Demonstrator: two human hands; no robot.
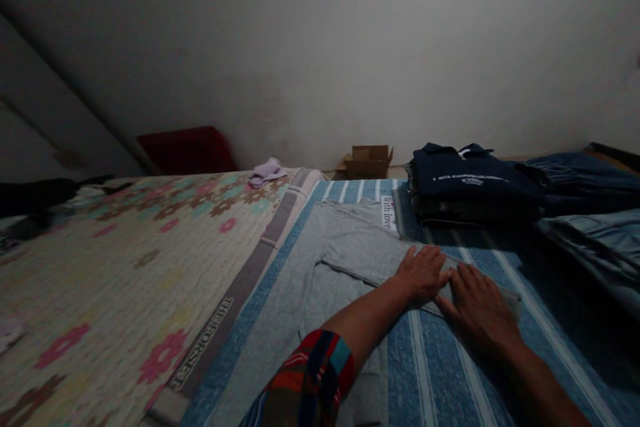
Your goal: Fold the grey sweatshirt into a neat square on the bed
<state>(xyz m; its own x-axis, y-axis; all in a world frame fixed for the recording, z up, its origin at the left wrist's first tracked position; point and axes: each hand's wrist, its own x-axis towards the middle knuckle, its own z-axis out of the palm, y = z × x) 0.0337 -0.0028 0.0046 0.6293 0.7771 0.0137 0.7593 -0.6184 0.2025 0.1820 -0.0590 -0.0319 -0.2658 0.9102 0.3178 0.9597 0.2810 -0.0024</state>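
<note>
A light grey long-sleeved top lies spread on a blue striped bed cover, one sleeve stretched out to the right. My left hand rests flat on that sleeve, fingers extended. Close beside it, my right hand also lies flat on the sleeve nearer the cuff, its fingers stretched forward. The two hands meet at the fingertips and thumbs. Part of the sleeve is hidden beneath them, and my left forearm covers some of the top's body.
Folded dark navy clothes are stacked at the back right, with folded jeans farther right. An open cardboard box stands by the wall. Leftward is a flowered quilt with a lilac cloth and a red object behind.
</note>
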